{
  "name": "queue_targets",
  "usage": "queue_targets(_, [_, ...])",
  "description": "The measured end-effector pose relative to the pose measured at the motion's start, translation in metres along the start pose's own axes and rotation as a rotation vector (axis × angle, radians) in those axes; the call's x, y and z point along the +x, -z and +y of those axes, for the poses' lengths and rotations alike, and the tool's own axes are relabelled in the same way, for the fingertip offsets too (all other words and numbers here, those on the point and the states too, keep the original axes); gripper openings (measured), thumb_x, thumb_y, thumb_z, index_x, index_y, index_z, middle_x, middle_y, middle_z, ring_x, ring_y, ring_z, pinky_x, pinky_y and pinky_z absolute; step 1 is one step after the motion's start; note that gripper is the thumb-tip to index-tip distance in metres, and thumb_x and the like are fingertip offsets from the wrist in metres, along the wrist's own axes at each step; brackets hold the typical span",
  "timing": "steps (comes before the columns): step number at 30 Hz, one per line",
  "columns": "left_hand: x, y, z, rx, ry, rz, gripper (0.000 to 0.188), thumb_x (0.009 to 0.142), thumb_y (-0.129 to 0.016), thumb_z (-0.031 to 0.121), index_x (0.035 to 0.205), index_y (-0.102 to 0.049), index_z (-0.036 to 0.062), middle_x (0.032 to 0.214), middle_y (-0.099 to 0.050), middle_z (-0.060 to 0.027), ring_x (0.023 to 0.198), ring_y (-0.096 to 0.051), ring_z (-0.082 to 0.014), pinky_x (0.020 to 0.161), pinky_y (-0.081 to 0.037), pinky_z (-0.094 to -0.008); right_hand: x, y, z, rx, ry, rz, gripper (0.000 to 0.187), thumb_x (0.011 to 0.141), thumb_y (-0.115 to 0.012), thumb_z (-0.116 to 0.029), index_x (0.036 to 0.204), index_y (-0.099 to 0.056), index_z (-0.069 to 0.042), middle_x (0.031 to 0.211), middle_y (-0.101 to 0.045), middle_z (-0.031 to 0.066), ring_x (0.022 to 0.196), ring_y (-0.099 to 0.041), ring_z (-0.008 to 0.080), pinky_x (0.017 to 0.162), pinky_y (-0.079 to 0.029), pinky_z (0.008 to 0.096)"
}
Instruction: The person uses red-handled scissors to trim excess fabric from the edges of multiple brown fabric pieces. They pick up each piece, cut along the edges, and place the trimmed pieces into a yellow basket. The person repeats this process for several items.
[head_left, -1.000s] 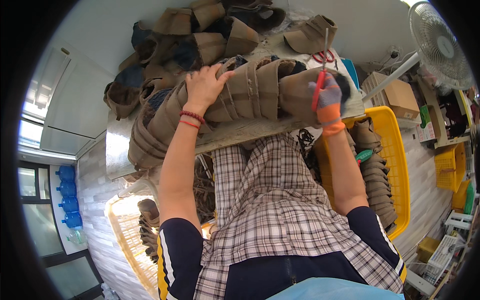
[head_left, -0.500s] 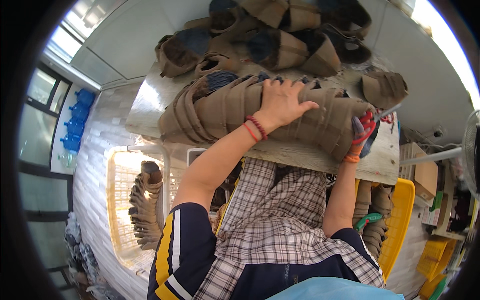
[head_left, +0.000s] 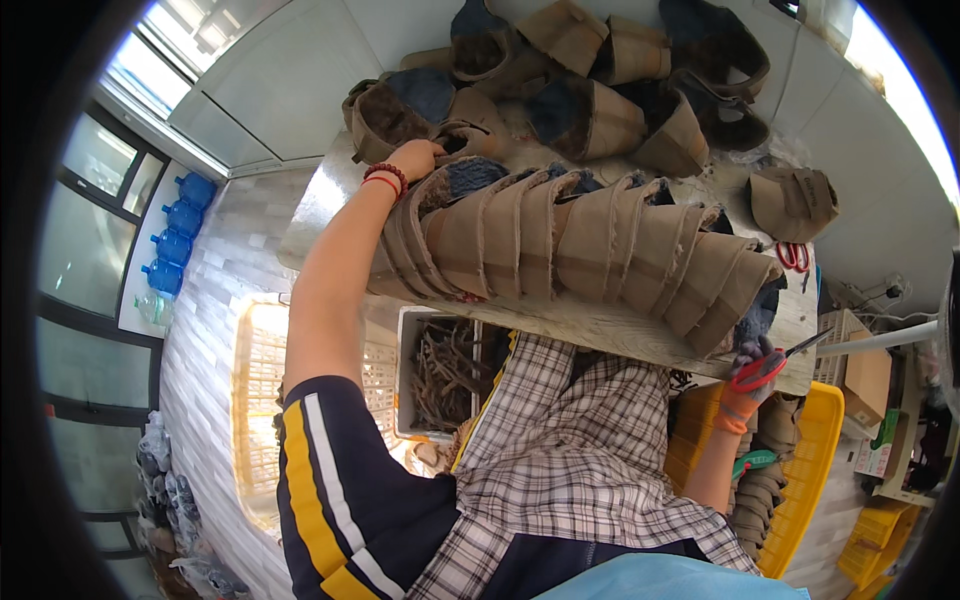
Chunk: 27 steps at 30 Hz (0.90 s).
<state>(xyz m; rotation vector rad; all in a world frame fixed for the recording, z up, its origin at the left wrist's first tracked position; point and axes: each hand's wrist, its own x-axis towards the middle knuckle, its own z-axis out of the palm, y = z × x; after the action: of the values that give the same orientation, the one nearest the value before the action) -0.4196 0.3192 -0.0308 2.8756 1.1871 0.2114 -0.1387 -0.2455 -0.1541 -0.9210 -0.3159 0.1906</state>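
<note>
Table [head_left: 322,205] stretches across twelve o'clock beneath a row of nested brown pieces [head_left: 590,240] at one, probably overlapped to save room. A loose brown piece [head_left: 478,118] meets the bare left hand [head_left: 416,156] at eleven, whose grip I cannot tell. Near four, the gloved right hand [head_left: 743,392] curls around red-handled scissors [head_left: 768,370], presumably for readiness.

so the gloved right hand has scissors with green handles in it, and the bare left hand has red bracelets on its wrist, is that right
Not quite: the scissors in the gloved right hand have red handles, not green, as the head view shows. The rest stands: the bare left hand has red bracelets on its wrist.
</note>
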Motion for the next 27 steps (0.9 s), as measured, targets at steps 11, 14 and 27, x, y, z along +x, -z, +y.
queue_targets(11, [-0.073,0.100,-0.040,-1.532,-0.099,0.305,0.035,0.093,-0.052,0.019,0.122,-0.050,-0.0008,0.120,-0.057,-0.0088,0.105,-0.056,-0.0228,0.091,-0.046,-0.0389,-0.050,0.032,-0.042,-0.296,0.022,-0.041,0.046,0.094,-0.051,-0.035,0.118,-0.048,0.004,0.079,-0.054,0.0066,0.056,-0.047,0.0087,0.045,-0.038,0.0184])
queue_targets(14, [-0.151,0.110,-0.033,-1.860,-0.253,0.322,0.033,0.094,-0.050,0.018,0.122,-0.049,0.0004,0.122,-0.056,-0.0109,0.110,-0.054,-0.0233,0.095,-0.044,-0.0404,-0.070,0.003,-0.065,-0.332,0.034,-0.205,0.043,0.095,-0.050,-0.032,0.120,-0.048,0.003,0.079,-0.050,0.0016,0.059,-0.043,0.0055,0.051,-0.034,0.0159])
queue_targets(27, [-0.365,-0.044,0.111,-2.728,-0.162,-0.260,0.034,0.096,-0.041,0.014,0.125,-0.047,-0.0030,0.122,-0.057,-0.0142,0.112,-0.056,-0.0266,0.099,-0.044,-0.0415,-0.137,-0.190,-0.110,-1.440,0.642,-1.026,0.034,0.068,-0.074,-0.015,0.096,-0.055,-0.008,0.080,-0.057,0.0092,0.070,-0.058,0.0242,0.061,-0.047,0.0353])
